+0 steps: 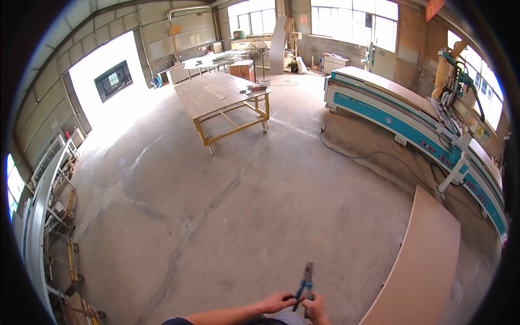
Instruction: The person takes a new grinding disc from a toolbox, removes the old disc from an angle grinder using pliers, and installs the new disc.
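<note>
A pair of pliers (307, 279) with blue-and-black handles points away from me, low in the view, its dark jaws uppermost and slightly blurred. My right hand (316, 309) is closed round the right-hand handle. From the left, my left hand (276, 303) reaches across with its fingertips closed at the end of the other handle. The two handles stand apart. Part of the grip is hidden behind the fingers, and both hands are over the concrete floor close to my body.
A wooden-topped cart (216, 95) on a yellow wheeled frame stands ahead, with tools on its right end. At right are a long blue-and-white machine (390, 116), a cable (374, 154) on the floor and a large tan board (428, 254). Metal racks (40, 227) line the left.
</note>
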{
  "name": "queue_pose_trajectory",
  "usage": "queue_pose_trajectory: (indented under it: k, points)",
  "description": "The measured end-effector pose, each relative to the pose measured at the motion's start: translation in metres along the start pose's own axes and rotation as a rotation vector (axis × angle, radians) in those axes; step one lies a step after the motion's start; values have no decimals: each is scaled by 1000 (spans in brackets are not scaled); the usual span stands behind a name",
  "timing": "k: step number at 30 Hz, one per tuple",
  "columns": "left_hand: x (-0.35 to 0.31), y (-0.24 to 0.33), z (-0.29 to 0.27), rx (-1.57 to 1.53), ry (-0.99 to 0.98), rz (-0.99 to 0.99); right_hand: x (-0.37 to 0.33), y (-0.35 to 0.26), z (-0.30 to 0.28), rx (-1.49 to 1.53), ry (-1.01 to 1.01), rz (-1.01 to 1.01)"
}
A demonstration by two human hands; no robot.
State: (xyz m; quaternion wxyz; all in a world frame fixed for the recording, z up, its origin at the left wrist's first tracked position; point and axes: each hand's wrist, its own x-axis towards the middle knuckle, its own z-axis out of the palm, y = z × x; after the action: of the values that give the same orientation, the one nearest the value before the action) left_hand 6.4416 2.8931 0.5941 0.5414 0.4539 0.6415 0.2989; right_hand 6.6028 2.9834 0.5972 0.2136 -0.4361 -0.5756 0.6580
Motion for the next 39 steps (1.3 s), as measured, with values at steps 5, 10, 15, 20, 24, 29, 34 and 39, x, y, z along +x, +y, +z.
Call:
queue_pose_trajectory:
  k: [5,10,15,20,24,29,34,39]
  points:
    - [36,47,-98,-442,257,-135,108,-104,41,-229,-356,-161]
    - [123,61,-151,-716,410,-158,232,-157,61,-564,-489,-609]
    - [261,51,-227,-554,436,37,373,-171,61,-450,-394,-706]
    - [354,167,-359,-516,92,12,477,-272,33,-428,-222,-682]
    - [459,204,-439,-496,-25,231,582,-325,27,-320,-166,-620]
    - [574,202,-524,-503,151,50,730,-343,33,-280,-149,-623]
    - [641,212,-638,-734,378,-134,888,-395,50,-357,-497,-674]
    - [683,212,-739,-1178,622,-191,1018,-483,74,-396,-672,-712]
